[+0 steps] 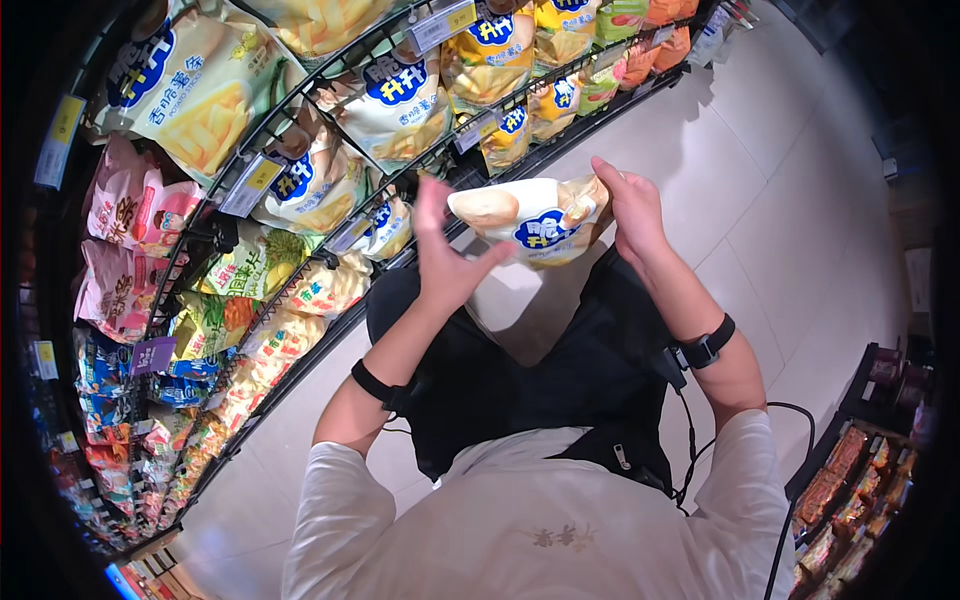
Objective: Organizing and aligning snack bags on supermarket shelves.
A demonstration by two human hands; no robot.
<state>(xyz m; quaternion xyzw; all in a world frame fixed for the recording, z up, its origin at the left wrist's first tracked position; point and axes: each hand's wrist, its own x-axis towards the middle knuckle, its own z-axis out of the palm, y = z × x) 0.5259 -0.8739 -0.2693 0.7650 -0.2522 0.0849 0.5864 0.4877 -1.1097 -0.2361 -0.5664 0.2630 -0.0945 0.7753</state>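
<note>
A snack bag (536, 221) of potato sticks, white and pale yellow with a blue printed patch, hangs above my knees in front of the shelf. My right hand (636, 210) grips its right end, thumb along the upper corner. Beside the left end is my left hand (454, 255), slightly blurred, with thumb and fingers spread apart. The left thumb tip overlaps the bag's lower left edge; whether it touches is unclear. Matching potato-stick bags (394, 101) fill the wire shelf nearest the hands.
Tiered black wire shelves (352, 139) run diagonally on the left, bearing price tags (251, 184). Yellow snack bags (491, 56) stand farther along, pink ones (139, 199) to the left. Pale floor tiles (742, 172) lie to the right. Another packaged-food display (847, 480) is at lower right. A black cable (795, 409) trails by my right arm.
</note>
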